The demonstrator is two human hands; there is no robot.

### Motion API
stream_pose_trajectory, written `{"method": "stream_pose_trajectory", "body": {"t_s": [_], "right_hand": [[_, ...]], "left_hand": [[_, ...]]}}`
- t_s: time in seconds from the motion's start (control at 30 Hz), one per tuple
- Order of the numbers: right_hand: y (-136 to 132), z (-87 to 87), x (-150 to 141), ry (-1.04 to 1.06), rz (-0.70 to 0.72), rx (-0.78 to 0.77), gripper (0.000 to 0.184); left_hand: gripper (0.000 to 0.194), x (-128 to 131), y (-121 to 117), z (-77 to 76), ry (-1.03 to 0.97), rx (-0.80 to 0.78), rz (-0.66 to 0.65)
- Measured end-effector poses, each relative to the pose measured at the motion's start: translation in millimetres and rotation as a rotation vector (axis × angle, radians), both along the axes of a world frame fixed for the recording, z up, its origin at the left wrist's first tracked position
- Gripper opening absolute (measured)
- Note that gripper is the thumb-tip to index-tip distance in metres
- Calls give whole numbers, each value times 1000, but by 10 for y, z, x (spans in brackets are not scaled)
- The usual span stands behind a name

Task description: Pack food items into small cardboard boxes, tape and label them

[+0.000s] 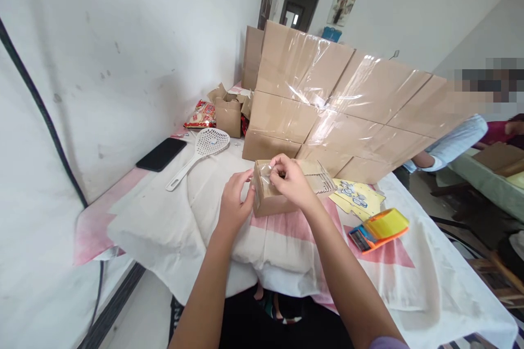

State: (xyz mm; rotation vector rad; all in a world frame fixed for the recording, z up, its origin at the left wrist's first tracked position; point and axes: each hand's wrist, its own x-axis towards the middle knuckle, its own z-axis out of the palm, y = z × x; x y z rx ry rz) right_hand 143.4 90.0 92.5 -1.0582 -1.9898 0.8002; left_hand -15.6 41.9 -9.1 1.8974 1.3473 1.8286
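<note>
A small brown cardboard box (pixel 276 206) lies on the cloth in front of me, with printed lines at its right end. My left hand (pixel 236 200) holds the box at its left end, fingers and thumb bent against the side. Over the top, the fingertips of my right hand (pixel 291 179) pinch together at a piece of clear tape (pixel 265 170) near the left edge. How much of the tape sits between those fingers is hidden. To the right lies an orange and yellow tape dispenser (pixel 380 230) with a blue end, beside a yellow printed card (pixel 358 197).
Behind the box rises a stack of cardboard boxes (pixel 364 98) wrapped in clear film. A white slotted skimmer (pixel 210 143), a black phone (pixel 162 154), a red snack packet (pixel 201 115) and an open carton (pixel 228 115) lie left, near the wall. Another person's sleeve (pixel 460 142) shows at right.
</note>
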Motion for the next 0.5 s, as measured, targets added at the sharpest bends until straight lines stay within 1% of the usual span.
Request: {"method": "stream_pose_trajectory", "body": {"t_s": [0.07, 0.13, 0.23, 0.3, 0.43, 0.5], "right_hand": [[-2, -7, 2, 19, -9, -33, 17], [1, -13, 18, 81, 0, -93, 18], [23, -11, 57, 193, 51, -218, 22], [42, -5, 80, 231, 80, -264, 24], [50, -3, 91, 214, 103, -262, 23], [27, -14, 80, 162, 91, -217, 20]], "left_hand": [[40, -5, 8, 1, 20, 5, -15], [41, 4, 13, -3, 41, 19, -29], [40, 32, 8, -14, 76, 59, -48], [39, 47, 1, -18, 94, 84, -51], [41, 57, -6, -26, 95, 115, -47], [42, 54, -4, -33, 108, 111, -52]]}}
